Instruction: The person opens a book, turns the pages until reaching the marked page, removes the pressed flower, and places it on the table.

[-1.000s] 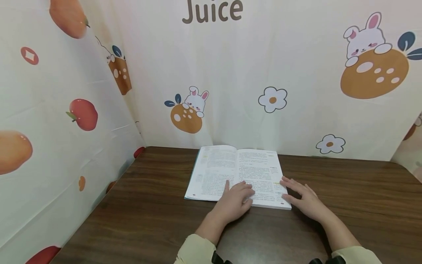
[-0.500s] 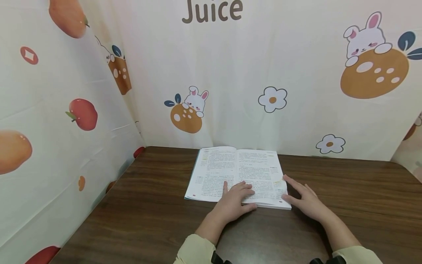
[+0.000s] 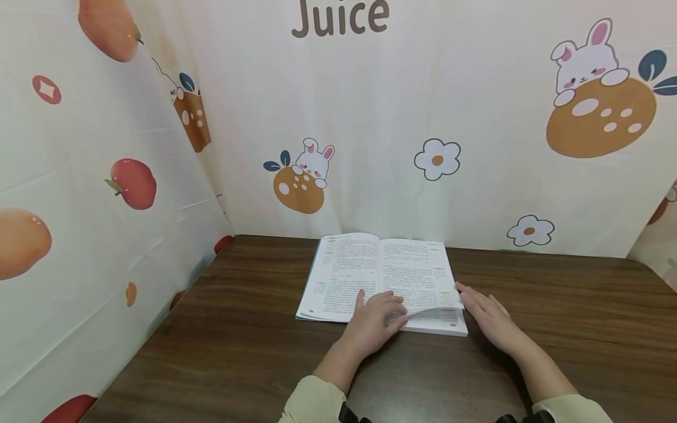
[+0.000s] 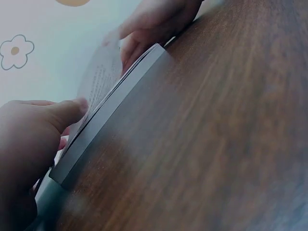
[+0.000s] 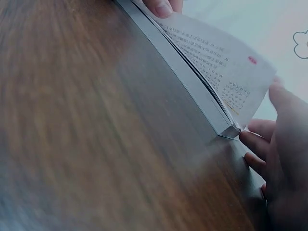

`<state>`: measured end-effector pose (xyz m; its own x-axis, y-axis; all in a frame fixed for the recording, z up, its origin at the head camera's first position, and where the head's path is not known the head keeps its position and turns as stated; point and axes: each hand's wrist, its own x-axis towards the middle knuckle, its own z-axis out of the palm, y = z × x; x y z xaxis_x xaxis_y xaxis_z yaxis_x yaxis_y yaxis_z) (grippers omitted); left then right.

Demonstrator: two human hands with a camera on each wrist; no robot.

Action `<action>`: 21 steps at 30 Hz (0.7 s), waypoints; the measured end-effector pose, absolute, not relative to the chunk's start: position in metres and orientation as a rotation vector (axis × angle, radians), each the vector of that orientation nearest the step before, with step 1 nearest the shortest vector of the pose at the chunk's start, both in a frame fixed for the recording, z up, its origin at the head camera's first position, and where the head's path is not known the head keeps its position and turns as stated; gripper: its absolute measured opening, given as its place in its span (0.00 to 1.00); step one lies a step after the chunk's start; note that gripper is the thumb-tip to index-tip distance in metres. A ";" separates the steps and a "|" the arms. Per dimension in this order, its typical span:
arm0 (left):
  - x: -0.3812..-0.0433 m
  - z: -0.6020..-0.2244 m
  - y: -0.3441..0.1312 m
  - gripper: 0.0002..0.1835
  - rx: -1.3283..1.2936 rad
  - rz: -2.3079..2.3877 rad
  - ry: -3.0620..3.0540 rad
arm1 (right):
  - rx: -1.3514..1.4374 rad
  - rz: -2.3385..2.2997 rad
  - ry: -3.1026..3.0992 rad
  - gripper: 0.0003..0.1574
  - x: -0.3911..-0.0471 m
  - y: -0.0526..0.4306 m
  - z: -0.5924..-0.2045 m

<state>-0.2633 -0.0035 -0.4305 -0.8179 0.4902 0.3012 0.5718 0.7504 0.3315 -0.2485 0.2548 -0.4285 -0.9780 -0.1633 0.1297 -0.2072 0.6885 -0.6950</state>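
Observation:
An open book (image 3: 351, 264) with printed text lies on the wooden table. My left hand (image 3: 372, 320) rests over its lower middle with fingers spread, its thumb (image 4: 72, 113) at the bottom edge of a page. By the lower right corner of the book is my right hand (image 3: 492, 323). Its thumb touches the outer corner of a raised page (image 5: 240, 67), and its fingers (image 5: 257, 142) lie extended along the book's side. The raised page arches above the pages beneath it, between both hands. Part of the right thumb is hidden in the head view.
The brown wooden table (image 3: 222, 346) extends to both sides. A white curtain (image 3: 370, 106) printed with rabbits, fruit and flowers hangs right behind the book, and another printed sheet (image 3: 74, 223) runs along the left. Both forearms wear light sleeves (image 3: 314, 402).
The lower right part of the top page has risen and bowed up. My right thumb has moved in close to its fingers. My left thumb has drawn up onto the page's bottom edge.

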 end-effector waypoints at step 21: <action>-0.276 -0.429 -0.015 0.03 -0.363 -1.187 -2.124 | 0.304 1.035 -2.888 0.46 -0.249 0.256 -0.431</action>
<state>-0.2765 -0.0151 -0.4290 -0.7379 -0.0781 0.6703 0.5301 0.5476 0.6474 -0.2491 0.2555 -0.4305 -0.9788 -0.1652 0.1208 -0.2044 0.7555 -0.6225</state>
